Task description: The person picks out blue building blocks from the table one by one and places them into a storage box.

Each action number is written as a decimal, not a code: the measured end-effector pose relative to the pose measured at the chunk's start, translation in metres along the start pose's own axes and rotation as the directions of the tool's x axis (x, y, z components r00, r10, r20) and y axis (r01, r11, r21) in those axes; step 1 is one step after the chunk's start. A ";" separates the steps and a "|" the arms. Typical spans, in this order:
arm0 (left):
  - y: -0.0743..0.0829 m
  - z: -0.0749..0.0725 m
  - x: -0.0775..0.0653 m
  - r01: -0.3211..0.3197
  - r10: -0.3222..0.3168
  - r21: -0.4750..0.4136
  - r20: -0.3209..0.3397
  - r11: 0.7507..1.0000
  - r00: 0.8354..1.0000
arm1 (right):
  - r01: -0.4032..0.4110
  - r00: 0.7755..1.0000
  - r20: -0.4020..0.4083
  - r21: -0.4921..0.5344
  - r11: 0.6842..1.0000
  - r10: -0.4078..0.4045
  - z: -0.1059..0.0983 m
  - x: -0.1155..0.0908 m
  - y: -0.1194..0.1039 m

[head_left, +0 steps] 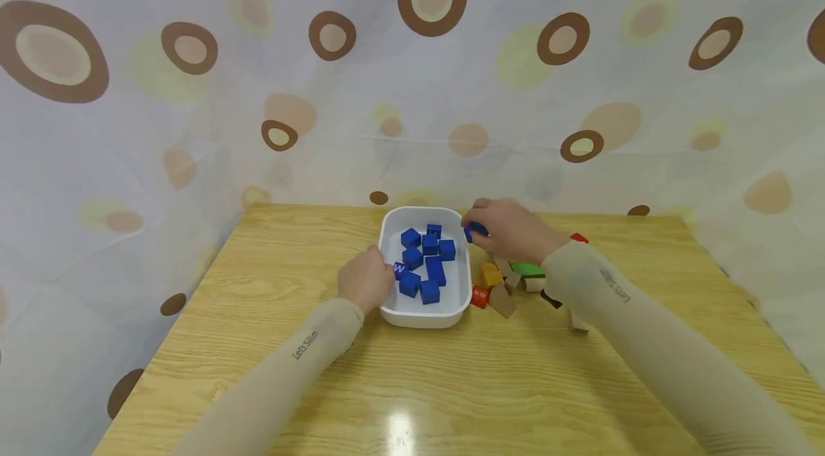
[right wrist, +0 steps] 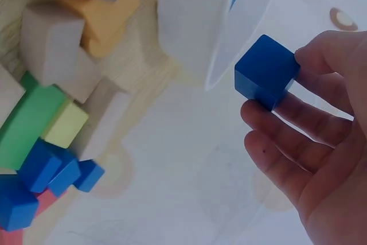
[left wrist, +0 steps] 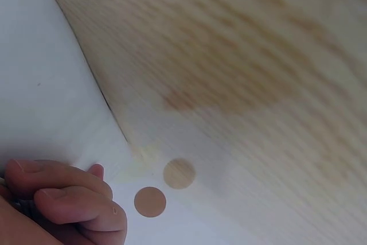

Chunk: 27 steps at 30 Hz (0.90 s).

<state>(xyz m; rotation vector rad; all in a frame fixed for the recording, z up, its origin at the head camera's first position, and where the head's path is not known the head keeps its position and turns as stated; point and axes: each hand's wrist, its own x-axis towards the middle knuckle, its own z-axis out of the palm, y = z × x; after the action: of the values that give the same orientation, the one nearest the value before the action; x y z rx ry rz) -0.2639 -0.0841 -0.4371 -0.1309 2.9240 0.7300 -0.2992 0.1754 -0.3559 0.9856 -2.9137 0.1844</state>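
Note:
In the head view a white plastic tub stands on the table with several blue wooden blocks in it, one marked with a white W. My left hand grips the tub's left rim; its curled fingers show low in the left wrist view. Beside the tub's far right corner, my right hand pinches a blue cube between thumb and fingers. The right wrist view has this cube just outside the tub's wall, apart from it.
Right of the tub lies a loose heap of blocks: a red one, an orange one, a green one and plain wooden ones. More blue blocks lie in the heap. A dotted sheet hangs behind the table.

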 end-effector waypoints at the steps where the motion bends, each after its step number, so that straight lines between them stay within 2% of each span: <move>1: -0.001 0.000 0.000 -0.005 0.005 0.004 -0.005 1.000 1.000 | 0.013 1.000 0.001 -0.005 1.000 -0.013 -0.001 -0.001 -0.005; 7: -0.004 0.001 0.001 -0.032 0.032 0.010 -0.017 0.999 0.999 | 0.079 0.996 0.043 -0.027 0.997 -0.077 0.000 -0.005 -0.029; 14: -0.004 0.004 0.001 -0.021 0.021 0.005 -0.012 1.000 1.000 | 0.113 0.986 0.128 -0.030 0.993 -0.108 0.007 -0.009 -0.055; 22: -0.006 0.003 0.003 -0.023 0.023 0.010 -0.003 1.000 1.000 | 0.199 0.959 0.206 -0.007 0.980 -0.193 0.016 -0.012 -0.081; 27: -0.007 0.004 0.003 -0.032 0.032 0.021 -0.003 0.999 0.999 | 0.208 0.943 0.269 -0.011 0.978 -0.198 0.024 -0.012 -0.092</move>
<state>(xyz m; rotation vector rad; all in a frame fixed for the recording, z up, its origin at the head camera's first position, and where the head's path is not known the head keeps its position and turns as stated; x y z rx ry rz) -0.2653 -0.0886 -0.4443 -0.0834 2.9430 0.7037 -0.2343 0.1064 -0.3720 1.3958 -3.0035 -0.0185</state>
